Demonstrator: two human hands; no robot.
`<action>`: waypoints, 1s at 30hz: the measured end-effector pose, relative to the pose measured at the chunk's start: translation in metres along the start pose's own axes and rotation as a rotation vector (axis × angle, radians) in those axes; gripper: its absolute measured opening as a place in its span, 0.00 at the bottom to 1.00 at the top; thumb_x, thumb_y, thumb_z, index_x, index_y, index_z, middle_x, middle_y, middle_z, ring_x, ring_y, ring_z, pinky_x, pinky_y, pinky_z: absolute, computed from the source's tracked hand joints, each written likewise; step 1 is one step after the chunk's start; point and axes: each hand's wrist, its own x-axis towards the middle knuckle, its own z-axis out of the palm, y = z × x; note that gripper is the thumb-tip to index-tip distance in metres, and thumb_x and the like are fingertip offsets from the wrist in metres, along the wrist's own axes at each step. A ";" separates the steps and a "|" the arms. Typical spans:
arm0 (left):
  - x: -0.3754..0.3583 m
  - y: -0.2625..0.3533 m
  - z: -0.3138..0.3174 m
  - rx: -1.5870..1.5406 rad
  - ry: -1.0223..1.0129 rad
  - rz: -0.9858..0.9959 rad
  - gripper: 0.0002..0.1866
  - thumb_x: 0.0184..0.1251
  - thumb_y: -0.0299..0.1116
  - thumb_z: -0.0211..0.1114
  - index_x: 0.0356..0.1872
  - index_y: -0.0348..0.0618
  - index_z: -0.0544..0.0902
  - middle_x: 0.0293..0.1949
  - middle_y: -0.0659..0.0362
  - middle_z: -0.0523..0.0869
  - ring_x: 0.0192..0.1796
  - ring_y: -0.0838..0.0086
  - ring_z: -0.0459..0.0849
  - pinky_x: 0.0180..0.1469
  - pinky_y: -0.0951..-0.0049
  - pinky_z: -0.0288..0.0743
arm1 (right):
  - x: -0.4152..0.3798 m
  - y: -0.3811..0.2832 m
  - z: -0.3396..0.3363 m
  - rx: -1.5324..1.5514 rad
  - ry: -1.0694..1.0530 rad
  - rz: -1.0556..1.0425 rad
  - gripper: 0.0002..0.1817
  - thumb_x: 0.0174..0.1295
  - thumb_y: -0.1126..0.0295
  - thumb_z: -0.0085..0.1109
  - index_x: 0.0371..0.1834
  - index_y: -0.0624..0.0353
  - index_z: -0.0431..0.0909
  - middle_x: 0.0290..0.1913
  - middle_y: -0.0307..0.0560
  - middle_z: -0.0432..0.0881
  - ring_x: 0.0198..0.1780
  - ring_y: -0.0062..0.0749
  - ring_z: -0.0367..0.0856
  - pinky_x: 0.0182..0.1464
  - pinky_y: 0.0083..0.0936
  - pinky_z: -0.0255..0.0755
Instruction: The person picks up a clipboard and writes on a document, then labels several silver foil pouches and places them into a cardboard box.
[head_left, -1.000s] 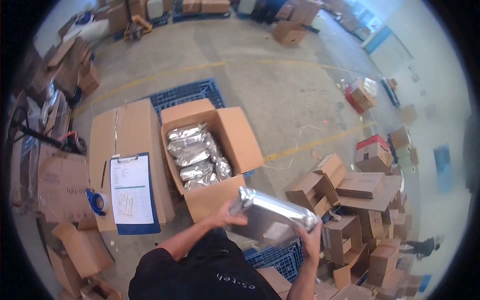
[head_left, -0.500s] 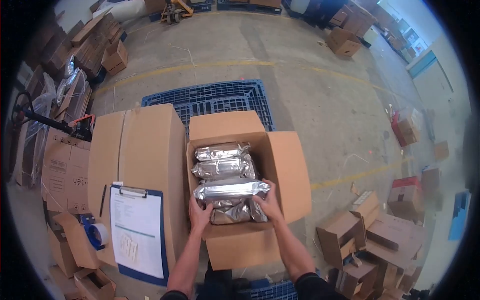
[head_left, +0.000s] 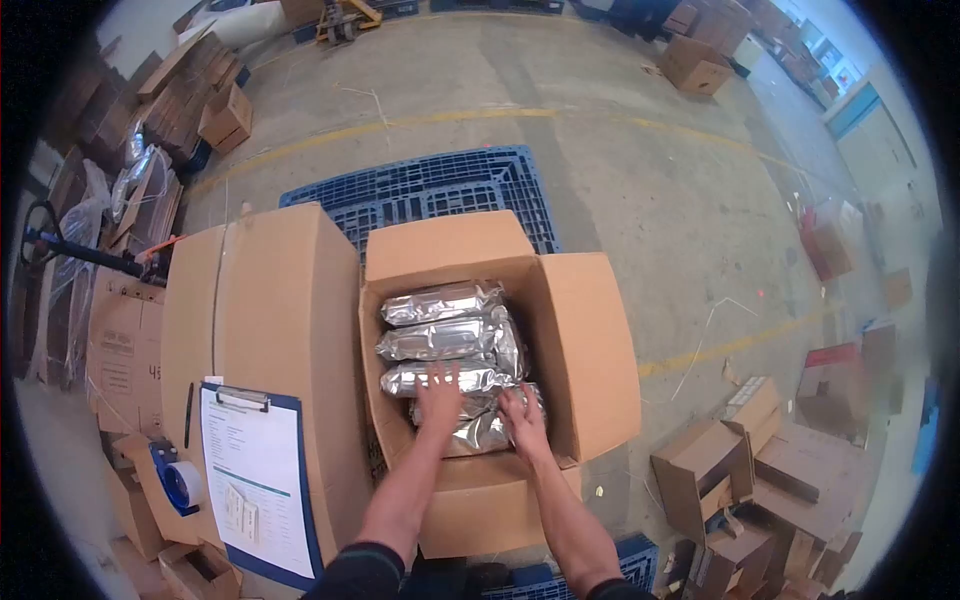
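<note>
An open cardboard box (head_left: 607, 350) holds several silver foil packets, with a stacked row of them along its left side. My left hand (head_left: 440, 398) rests on top of the nearest packet in that row (head_left: 402, 380), its fingers spread. At that packet's right end is my right hand (head_left: 524, 418), fingers slightly bent and apart, touching the foil. Two more foil packets (head_left: 440, 302) lie farther back in the row, and another (head_left: 508, 345) stands along their right side. Below my hands, more foil (head_left: 475, 437) shows, partly covered.
To the left, a closed carton (head_left: 270, 290) carries a clipboard with papers (head_left: 255, 470), a pen (head_left: 189, 415) and a tape dispenser (head_left: 180, 483). A blue pallet (head_left: 420, 200) lies behind the box. Discarded cartons (head_left: 705, 475) are piled at the right.
The packet that both hands held by its ends now lies down in the row. My left hand has moved from its left end onto its top, and my right hand has shifted slightly left and down.
</note>
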 end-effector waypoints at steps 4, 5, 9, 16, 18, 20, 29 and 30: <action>0.045 -0.026 -0.017 -0.242 -0.339 0.025 0.44 0.52 0.58 0.68 0.66 0.43 0.66 0.62 0.47 0.73 0.63 0.50 0.71 0.63 0.41 0.61 | -0.111 -0.067 -0.019 -0.161 -0.304 -0.052 0.23 0.71 0.72 0.50 0.66 0.66 0.62 0.61 0.56 0.74 0.61 0.38 0.76 0.60 0.30 0.72; 0.040 -0.030 -0.017 -0.287 -0.177 0.068 0.40 0.52 0.59 0.68 0.62 0.43 0.70 0.58 0.49 0.76 0.58 0.52 0.74 0.57 0.44 0.65 | -0.145 -0.076 -0.030 -0.235 -0.254 -0.047 0.22 0.70 0.72 0.51 0.65 0.67 0.63 0.59 0.56 0.76 0.60 0.38 0.77 0.59 0.30 0.72; 0.034 -0.028 0.007 -0.190 0.048 0.083 0.34 0.51 0.57 0.69 0.55 0.46 0.74 0.52 0.51 0.77 0.50 0.56 0.76 0.49 0.52 0.65 | -0.260 -0.048 -0.088 -0.240 0.043 0.179 0.18 0.67 0.73 0.55 0.59 0.66 0.70 0.52 0.53 0.81 0.56 0.35 0.79 0.57 0.29 0.73; 0.023 0.004 -0.022 -0.139 0.015 -0.054 0.33 0.58 0.41 0.66 0.63 0.41 0.66 0.63 0.49 0.67 0.68 0.56 0.63 0.66 0.38 0.52 | -0.446 0.084 -0.166 -0.709 0.346 0.626 0.18 0.66 0.67 0.57 0.56 0.64 0.74 0.47 0.50 0.83 0.49 0.31 0.82 0.51 0.27 0.75; 0.005 0.021 -0.024 -0.260 0.115 0.061 0.31 0.54 0.28 0.61 0.63 0.38 0.66 0.65 0.44 0.64 0.68 0.51 0.61 0.67 0.43 0.53 | -0.485 0.099 -0.160 -0.706 0.351 0.674 0.17 0.67 0.67 0.56 0.56 0.64 0.74 0.46 0.50 0.84 0.48 0.30 0.82 0.51 0.27 0.75; -0.038 0.050 -0.069 -0.365 0.121 0.323 0.31 0.54 0.31 0.62 0.62 0.36 0.66 0.64 0.41 0.65 0.66 0.48 0.63 0.68 0.47 0.54 | -0.518 0.108 -0.143 -0.681 0.378 0.689 0.17 0.67 0.67 0.56 0.56 0.64 0.74 0.46 0.49 0.84 0.47 0.30 0.82 0.50 0.27 0.75; -0.306 0.175 -0.106 -0.495 -0.669 1.029 0.25 0.57 0.40 0.65 0.53 0.37 0.76 0.50 0.42 0.79 0.55 0.48 0.76 0.56 0.54 0.72 | -0.529 0.135 -0.076 -0.178 0.666 0.211 0.24 0.65 0.55 0.55 0.57 0.60 0.76 0.51 0.54 0.83 0.51 0.41 0.82 0.54 0.34 0.74; -0.333 0.181 -0.099 -0.395 -0.870 1.054 0.25 0.57 0.42 0.66 0.54 0.38 0.77 0.50 0.44 0.81 0.53 0.51 0.80 0.56 0.56 0.73 | -0.539 0.104 -0.068 -0.273 0.778 0.078 0.19 0.68 0.62 0.55 0.56 0.62 0.75 0.46 0.50 0.84 0.45 0.29 0.83 0.48 0.28 0.76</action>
